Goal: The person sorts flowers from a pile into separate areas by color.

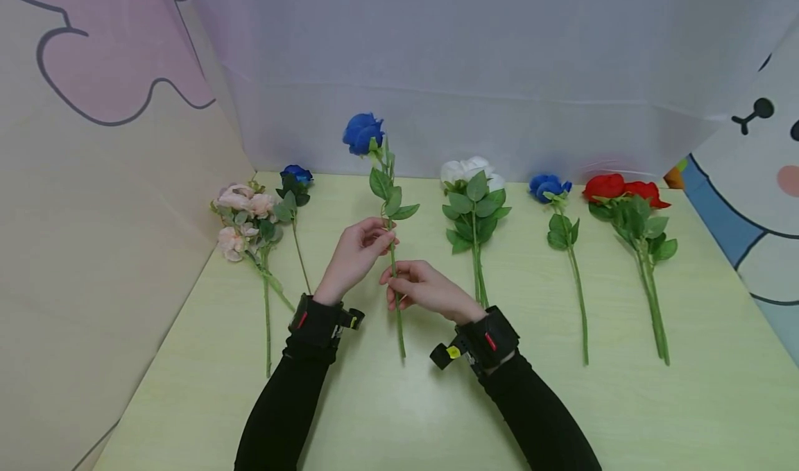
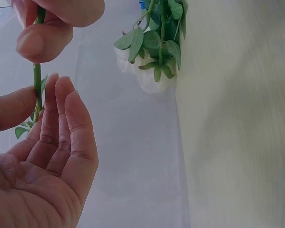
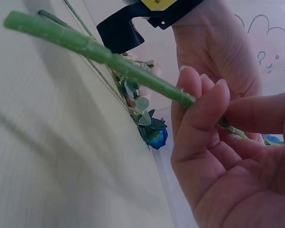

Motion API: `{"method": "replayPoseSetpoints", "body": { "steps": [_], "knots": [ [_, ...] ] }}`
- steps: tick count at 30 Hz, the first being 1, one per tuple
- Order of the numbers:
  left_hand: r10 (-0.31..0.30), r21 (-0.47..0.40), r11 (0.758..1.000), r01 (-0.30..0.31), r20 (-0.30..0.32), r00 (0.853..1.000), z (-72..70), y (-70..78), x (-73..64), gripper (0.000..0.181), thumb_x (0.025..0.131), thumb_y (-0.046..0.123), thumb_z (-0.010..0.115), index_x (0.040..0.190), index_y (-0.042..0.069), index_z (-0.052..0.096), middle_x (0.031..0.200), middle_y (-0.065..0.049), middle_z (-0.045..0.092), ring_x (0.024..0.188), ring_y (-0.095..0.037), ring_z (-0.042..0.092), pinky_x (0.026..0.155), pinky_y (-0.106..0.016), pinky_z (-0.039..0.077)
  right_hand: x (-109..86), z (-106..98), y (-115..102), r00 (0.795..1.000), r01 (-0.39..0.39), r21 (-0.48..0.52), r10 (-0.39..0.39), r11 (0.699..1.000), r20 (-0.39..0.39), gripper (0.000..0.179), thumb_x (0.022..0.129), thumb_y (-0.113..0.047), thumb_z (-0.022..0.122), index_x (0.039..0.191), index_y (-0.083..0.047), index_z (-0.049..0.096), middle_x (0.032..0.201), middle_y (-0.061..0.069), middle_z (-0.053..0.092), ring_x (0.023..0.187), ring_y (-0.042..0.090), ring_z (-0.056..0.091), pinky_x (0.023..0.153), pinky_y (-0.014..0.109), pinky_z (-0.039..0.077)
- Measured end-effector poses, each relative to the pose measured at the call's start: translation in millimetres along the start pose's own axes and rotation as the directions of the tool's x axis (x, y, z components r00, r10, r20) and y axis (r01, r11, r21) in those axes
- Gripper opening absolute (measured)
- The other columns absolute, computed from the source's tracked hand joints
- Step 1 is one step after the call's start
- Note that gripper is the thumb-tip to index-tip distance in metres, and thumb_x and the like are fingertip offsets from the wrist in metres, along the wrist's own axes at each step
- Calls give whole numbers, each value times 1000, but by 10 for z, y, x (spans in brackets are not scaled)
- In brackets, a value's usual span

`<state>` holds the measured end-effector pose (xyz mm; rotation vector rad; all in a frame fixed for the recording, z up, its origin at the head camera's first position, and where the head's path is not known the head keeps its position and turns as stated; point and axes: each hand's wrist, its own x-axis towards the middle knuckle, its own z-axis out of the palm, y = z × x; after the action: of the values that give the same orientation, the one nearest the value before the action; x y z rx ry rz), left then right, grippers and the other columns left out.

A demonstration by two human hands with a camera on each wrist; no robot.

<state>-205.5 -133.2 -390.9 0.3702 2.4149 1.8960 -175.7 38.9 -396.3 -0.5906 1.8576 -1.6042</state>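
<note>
A single blue rose (image 1: 363,134) on a long green stem stands nearly upright above the table, its bloom towards the back wall. My left hand (image 1: 356,252) pinches the stem between thumb and fingers, just below the leaves. Lower down, my right hand (image 1: 431,290) holds the same stem with its fingers curled round it. In the right wrist view the bare stem end (image 3: 61,38) sticks out past the right fingers. The left wrist view shows the stem (image 2: 37,78) running between the two hands, which are close but apart.
On the pale table (image 1: 387,422), pink flowers (image 1: 237,214) and a dark blue rose (image 1: 296,175) lie at left. White flowers (image 1: 471,171) lie behind the right hand. Further right are another blue rose (image 1: 549,186) and red roses (image 1: 605,186). A pale curtain (image 1: 468,55) hangs behind.
</note>
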Motion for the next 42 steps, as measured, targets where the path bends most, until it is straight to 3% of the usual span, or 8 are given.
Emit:
{"method": "replayPoseSetpoints", "body": {
  "steps": [13, 21, 25, 29, 34, 42],
  "knots": [
    [44, 172, 984, -41, -16, 999, 19, -36, 24, 30, 96, 27, 58, 115, 3, 61, 94, -9, 67, 86, -28, 64, 79, -42, 50, -34, -17, -4, 1000, 12, 17, -12, 1000, -20, 21, 102, -10, 39, 106, 3, 54, 77, 13, 59, 81, 48, 55, 64, 34, 48],
    [67, 221, 974, -59, -31, 997, 67, -50, -4, 32, 98, 31, 53, 119, 9, 60, 97, -5, 67, 85, -17, 64, 75, -38, 52, -109, -105, 32, 996, 0, 31, 3, 1000, -85, 22, 102, -11, 40, 108, 4, 54, 77, 10, 58, 71, 24, 61, 65, 33, 47],
    [84, 274, 960, -65, -58, 995, 111, -70, -3, 31, 98, 31, 52, 119, 10, 61, 101, -4, 67, 88, -15, 64, 78, -35, 53, -190, -202, 52, 995, -19, 37, 22, 999, -100, 23, 102, -12, 41, 109, 6, 54, 77, 11, 58, 73, 26, 62, 65, 30, 46],
    [109, 356, 930, -86, -45, 993, 182, -90, 15, 31, 98, 28, 52, 120, 9, 60, 105, -5, 66, 91, -16, 63, 81, -33, 53, -317, -326, 49, 993, -38, 27, 41, 999, -114, 24, 102, -14, 41, 110, 6, 53, 79, 12, 57, 79, 39, 60, 66, 30, 47],
    [168, 479, 865, -148, 2, 986, 287, -58, 50, 30, 98, 24, 53, 121, 6, 60, 111, -7, 65, 95, -17, 61, 83, -33, 51, -524, -510, 27, 987, -58, 21, 60, 998, -149, 27, 103, -18, 40, 111, 5, 52, 83, 14, 56, 84, 48, 54, 67, 32, 47],
    [213, 591, 771, -237, 112, 971, 440, 29, 82, 31, 97, 21, 55, 123, 4, 58, 118, -11, 62, 103, -24, 59, 82, -36, 49, -860, -835, 21, 978, -60, 1, 59, 998, -200, 30, 103, -22, 41, 112, 6, 50, 86, 18, 54, 79, 36, 56, 65, 29, 47]
  ]
}}
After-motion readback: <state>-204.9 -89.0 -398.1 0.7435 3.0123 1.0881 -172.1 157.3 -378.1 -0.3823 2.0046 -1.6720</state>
